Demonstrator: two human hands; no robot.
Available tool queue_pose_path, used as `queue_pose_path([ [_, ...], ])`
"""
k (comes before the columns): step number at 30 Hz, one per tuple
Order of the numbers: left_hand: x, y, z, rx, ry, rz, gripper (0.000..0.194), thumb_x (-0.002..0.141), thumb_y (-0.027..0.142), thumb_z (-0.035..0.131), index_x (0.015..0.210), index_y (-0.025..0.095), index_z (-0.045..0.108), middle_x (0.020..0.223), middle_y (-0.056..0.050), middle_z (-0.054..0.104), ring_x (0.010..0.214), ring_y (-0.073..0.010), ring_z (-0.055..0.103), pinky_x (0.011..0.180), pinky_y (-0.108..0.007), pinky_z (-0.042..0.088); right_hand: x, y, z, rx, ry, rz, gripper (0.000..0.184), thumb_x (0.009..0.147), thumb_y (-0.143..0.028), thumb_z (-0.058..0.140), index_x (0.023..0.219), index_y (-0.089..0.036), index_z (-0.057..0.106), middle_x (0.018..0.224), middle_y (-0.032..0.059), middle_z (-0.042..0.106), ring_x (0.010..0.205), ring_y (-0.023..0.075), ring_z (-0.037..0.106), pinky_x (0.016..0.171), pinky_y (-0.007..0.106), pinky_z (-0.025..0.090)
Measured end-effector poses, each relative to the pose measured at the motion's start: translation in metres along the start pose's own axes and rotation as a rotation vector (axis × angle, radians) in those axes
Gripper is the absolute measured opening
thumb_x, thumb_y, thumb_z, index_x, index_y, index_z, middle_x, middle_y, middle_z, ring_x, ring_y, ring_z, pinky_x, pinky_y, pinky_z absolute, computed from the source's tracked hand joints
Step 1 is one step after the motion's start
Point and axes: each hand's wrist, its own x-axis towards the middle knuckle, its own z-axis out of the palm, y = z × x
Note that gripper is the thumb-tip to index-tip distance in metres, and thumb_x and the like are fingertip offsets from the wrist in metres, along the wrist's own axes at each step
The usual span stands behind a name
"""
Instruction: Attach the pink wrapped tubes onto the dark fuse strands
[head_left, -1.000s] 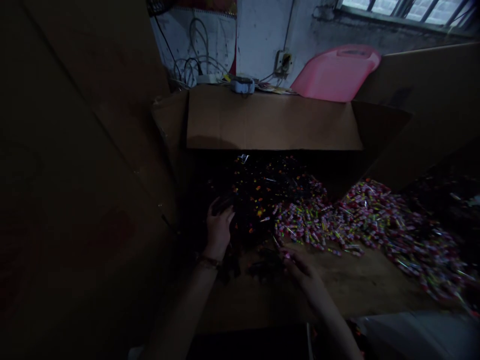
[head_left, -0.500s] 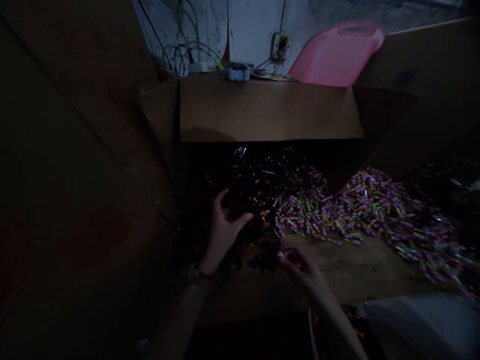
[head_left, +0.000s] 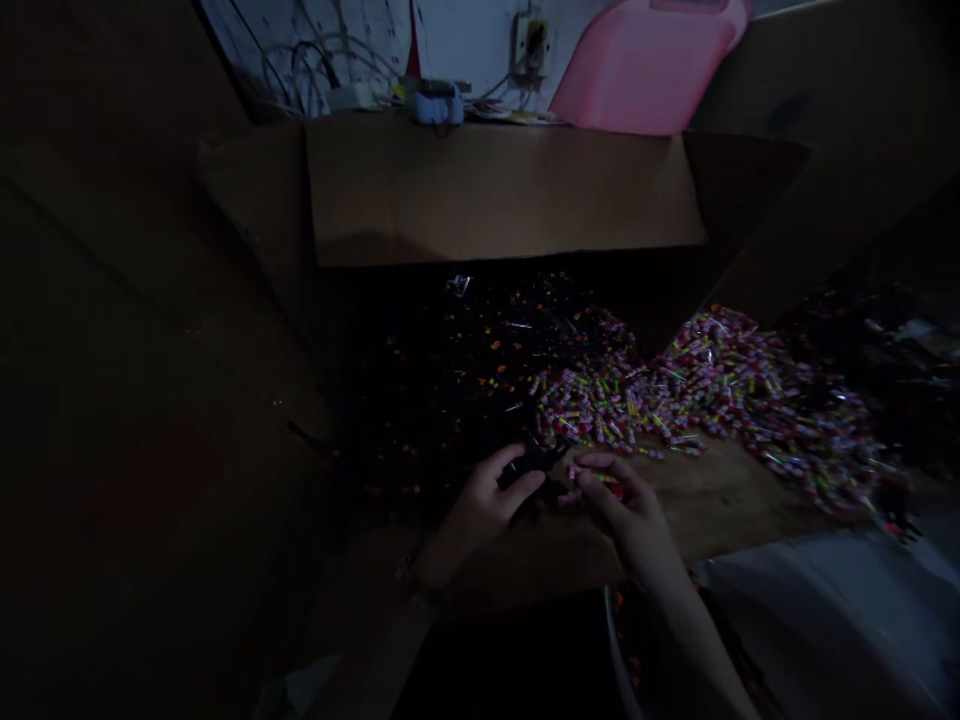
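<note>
My left hand [head_left: 487, 500] pinches a small dark item [head_left: 534, 462] between thumb and fingers, just in front of a heap of dark pieces [head_left: 450, 390] speckled with orange. My right hand [head_left: 619, 500] sits close beside it with fingers curled round a few small pink wrapped sweets [head_left: 592, 478]. The two hands nearly touch above the brown cardboard surface [head_left: 720, 510]. Behind the right hand spreads a wide pile of pink wrapped sweets [head_left: 712, 390]. The light is dim, and I cannot name the dark item.
An upright cardboard flap [head_left: 495, 190] walls off the back, with dark cardboard sides left and right. Above it lie a pink plastic lid [head_left: 645, 70], cables, a power strip [head_left: 352, 95] and a wall socket [head_left: 534, 35]. A pale plastic bag [head_left: 825, 620] lies at lower right.
My left hand left the dark heap and came right with a dark item to meet my right hand. The view has tilted downward.
</note>
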Motion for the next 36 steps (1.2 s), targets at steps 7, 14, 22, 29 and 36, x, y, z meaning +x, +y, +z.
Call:
queue_pose_path([
  [7, -0.002, 0.007, -0.005, 0.267, -0.006, 0.406, 0.022, 0.079, 0.027, 0.064, 0.099, 0.02, 0.068, 0.097, -0.005, 0.072, 0.088, -0.0187, 0.067, 0.082, -0.03, 0.054, 0.004, -0.032, -0.013, -0.301, 0.006, -0.12, 0.028, 0.077, -0.042, 0.067, 0.095, -0.021, 0.067, 0.083, 0.0036, 0.068, 0.078, 0.0186, 0.063, 0.061, 0.026, 0.052],
  [14, -0.009, 0.009, -0.009, 0.451, -0.006, 0.585, 0.022, 0.082, 0.022, 0.061, 0.104, 0.021, 0.065, 0.095, -0.003, 0.071, 0.084, -0.0147, 0.068, 0.076, -0.024, 0.054, 0.008, -0.037, -0.019, -0.438, -0.157, -0.22, 0.019, 0.081, -0.036, 0.064, 0.094, -0.024, 0.07, 0.094, 0.0028, 0.071, 0.09, 0.019, 0.064, 0.079, 0.029, 0.051],
  [22, -0.015, 0.009, -0.011, 0.571, -0.075, 0.608, 0.02, 0.085, 0.023, 0.057, 0.105, 0.022, 0.063, 0.092, -0.001, 0.07, 0.081, -0.0128, 0.067, 0.073, -0.022, 0.052, 0.009, -0.032, -0.034, -0.585, -0.241, -0.253, 0.023, 0.084, -0.038, 0.059, 0.098, -0.024, 0.07, 0.097, 0.0045, 0.072, 0.091, 0.0206, 0.065, 0.079, 0.03, 0.051],
  [29, -0.014, 0.022, -0.001, 0.716, -0.059, 0.747, 0.017, 0.085, 0.025, 0.053, 0.098, 0.02, 0.064, 0.081, -0.001, 0.071, 0.07, -0.0127, 0.068, 0.063, -0.021, 0.052, 0.001, -0.036, -0.044, -0.547, -0.171, -0.184, 0.026, 0.084, -0.043, 0.057, 0.097, -0.025, 0.071, 0.081, 0.0035, 0.071, 0.076, 0.019, 0.063, 0.069, 0.028, 0.05],
  [36, -0.015, 0.019, -0.005, 0.773, -0.071, 0.78, 0.02, 0.085, 0.023, 0.054, 0.102, 0.02, 0.062, 0.088, -0.002, 0.071, 0.075, -0.0128, 0.067, 0.071, -0.021, 0.053, -0.008, -0.035, -0.044, -0.544, -0.198, -0.154, 0.025, 0.085, -0.041, 0.057, 0.1, -0.026, 0.07, 0.086, 0.0033, 0.071, 0.08, 0.0198, 0.064, 0.072, 0.028, 0.051],
])
